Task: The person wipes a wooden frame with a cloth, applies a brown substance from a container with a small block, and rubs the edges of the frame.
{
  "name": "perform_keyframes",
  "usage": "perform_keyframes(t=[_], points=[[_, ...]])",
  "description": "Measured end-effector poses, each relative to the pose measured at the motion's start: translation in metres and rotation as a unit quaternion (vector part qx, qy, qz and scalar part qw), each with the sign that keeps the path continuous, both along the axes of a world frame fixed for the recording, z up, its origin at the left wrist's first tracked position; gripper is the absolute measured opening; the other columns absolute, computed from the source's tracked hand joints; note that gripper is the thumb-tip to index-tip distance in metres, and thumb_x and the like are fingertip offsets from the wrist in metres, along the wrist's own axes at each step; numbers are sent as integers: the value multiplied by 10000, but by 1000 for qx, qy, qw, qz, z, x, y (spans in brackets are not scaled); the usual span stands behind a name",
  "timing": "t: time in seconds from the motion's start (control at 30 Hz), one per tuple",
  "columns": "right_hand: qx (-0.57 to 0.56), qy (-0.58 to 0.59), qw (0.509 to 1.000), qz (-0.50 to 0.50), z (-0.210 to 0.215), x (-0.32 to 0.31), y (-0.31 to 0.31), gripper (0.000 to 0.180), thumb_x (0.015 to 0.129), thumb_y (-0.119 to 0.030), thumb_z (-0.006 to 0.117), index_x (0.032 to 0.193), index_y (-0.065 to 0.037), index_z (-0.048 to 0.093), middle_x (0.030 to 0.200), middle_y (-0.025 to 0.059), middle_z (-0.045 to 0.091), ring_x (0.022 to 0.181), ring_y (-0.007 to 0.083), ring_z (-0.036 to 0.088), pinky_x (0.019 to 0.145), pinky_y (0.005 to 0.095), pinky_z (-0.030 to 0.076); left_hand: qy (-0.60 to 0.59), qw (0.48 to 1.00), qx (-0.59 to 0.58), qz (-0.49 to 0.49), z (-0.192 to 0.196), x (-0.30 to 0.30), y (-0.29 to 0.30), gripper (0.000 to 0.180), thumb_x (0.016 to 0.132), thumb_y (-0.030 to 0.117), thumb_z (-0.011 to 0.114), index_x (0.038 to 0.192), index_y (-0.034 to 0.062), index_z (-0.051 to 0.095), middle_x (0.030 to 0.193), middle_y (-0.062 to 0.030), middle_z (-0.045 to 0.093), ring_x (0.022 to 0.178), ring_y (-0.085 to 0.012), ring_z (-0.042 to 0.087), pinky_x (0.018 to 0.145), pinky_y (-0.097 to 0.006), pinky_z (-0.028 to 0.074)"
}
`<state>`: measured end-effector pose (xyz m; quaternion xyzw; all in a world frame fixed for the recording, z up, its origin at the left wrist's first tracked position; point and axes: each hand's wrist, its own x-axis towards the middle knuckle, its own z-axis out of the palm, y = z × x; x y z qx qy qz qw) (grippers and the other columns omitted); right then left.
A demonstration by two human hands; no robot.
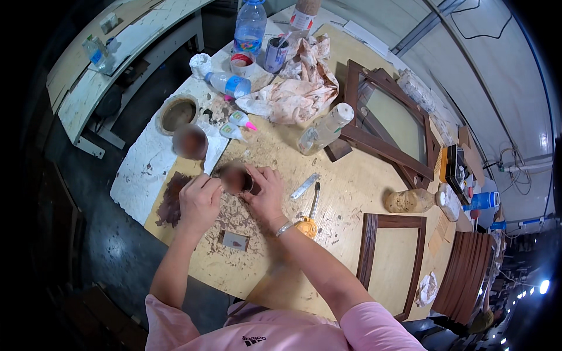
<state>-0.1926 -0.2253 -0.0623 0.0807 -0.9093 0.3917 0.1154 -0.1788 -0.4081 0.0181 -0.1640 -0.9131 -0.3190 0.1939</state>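
My right hand [266, 192], with a bracelet at its wrist, is closed round a small round brown piece [236, 177] whose details are blurred. Just left of it, my left hand [201, 202] is closed, thumb and fingers pinched together near the piece's edge. Whatever lies between those fingertips is too small to make out. Dark brown shavings [234, 205] cover the board beneath both hands. A small block with a pale top and a dark blotch [235, 240] lies nearer to me. To the right are a flat metal strip [304, 186] and a tool with a yellow handle [306, 227].
Beyond my hands are another round brown piece [190, 142], a bowl [177, 114], glue bottles [231, 130] and a stained cloth [293, 90]. A clear bottle [326, 128] stands behind. Dark wooden frames [422, 167] [367, 251] occupy the right side, near a jar [408, 200].
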Motion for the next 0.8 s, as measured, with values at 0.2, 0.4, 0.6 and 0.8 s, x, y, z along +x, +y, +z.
perform_keyframes(t=[0.2, 0.4, 0.6, 0.8], points=[[-8, 10, 1000, 12, 2, 1, 1, 799, 563, -139, 854, 1321, -243, 627, 1040, 18, 583, 1019, 240, 519, 851, 384, 379, -17, 1000, 14, 14, -3, 4, 0, 75, 789, 26, 684, 856, 46, 656, 801, -116, 606, 736, -346, 623, 643, -447, 494], [1, 13, 1000, 9, -2, 0, 2, 763, 577, -133, 835, 1305, -242, 636, 1023, 24, 582, 1003, 246, 522, 840, 379, 376, -10, 1000, 1, 20, 2, 5, 4, 64, 792, 25, 679, 839, 49, 642, 790, -119, 597, 727, -352, 616, 640, -452, 492], [-2, 17, 1000, 3, -4, 1, 1, 751, 579, -118, 820, 1298, -238, 640, 1016, 27, 579, 1000, 247, 523, 835, 379, 377, -26, 999, 15, 21, 0, 5, 5, 76, 780, 25, 683, 835, 51, 637, 792, -115, 591, 740, -346, 617, 645, -455, 491], [-4, 17, 1000, 11, -2, 1, 1, 759, 575, -124, 822, 1303, -240, 638, 1012, 30, 576, 999, 246, 521, 835, 377, 380, -23, 1000, 16, 13, -2, 4, 7, 82, 770, 19, 680, 831, 54, 637, 781, -111, 580, 736, -342, 616, 646, -454, 492]])
